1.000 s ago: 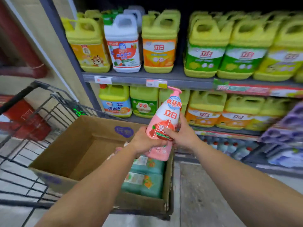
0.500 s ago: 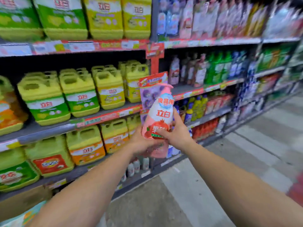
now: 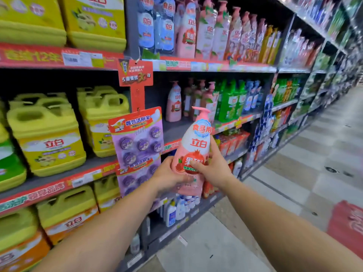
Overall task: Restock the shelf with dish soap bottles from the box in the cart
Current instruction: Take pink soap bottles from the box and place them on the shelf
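A pink pump bottle of dish soap (image 3: 196, 146) with a pomegranate label stands upright in both my hands at the centre of the view. My left hand (image 3: 169, 174) grips its lower left side and my right hand (image 3: 213, 166) wraps its right side, thumb on the label. Behind it, the middle shelf (image 3: 174, 130) holds matching pink bottles (image 3: 173, 104) with a bare stretch of shelf in front of them. The cart and the box are out of view.
Big yellow jugs (image 3: 47, 138) fill the shelves on the left. A hanging strip of purple toilet-freshener cards (image 3: 137, 142) sits left of the bottle. Green and blue bottles (image 3: 235, 99) stand further right. The tiled aisle floor (image 3: 304, 183) runs off to the right.
The view has swung right from the cart and box to the shelves of pump bottles. Both hands kept hold of the pink bottle and carried it toward the middle shelf.
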A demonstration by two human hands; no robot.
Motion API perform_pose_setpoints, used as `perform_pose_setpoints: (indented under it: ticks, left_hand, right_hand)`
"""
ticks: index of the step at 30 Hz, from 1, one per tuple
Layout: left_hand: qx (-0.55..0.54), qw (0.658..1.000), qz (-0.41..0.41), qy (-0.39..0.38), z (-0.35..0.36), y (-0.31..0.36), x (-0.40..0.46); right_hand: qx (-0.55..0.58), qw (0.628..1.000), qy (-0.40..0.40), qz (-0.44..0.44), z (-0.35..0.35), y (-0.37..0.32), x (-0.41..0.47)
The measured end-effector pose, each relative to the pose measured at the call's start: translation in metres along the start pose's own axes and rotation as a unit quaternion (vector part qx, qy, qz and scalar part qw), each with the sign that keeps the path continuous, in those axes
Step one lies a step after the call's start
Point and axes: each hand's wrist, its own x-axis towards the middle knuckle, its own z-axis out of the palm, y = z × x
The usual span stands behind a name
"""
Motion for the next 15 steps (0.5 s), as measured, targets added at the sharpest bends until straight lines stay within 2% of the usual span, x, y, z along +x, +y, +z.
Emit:
perform_pose_setpoints:
  ticks: [8,15]
  left_hand:
    - [0.006,0.999,0.022,0.037,-0.017,0.021,0.148]
    - [0.005,0.992,0.005,0.129,-0.017,0.011,0.240]
  right_hand:
    - [0.011,1.000,0.004,0.014,-0.002,0.031,0.150]
    - [0.004,1.000,-0.019,0.012,0.003,0.077,0.251]
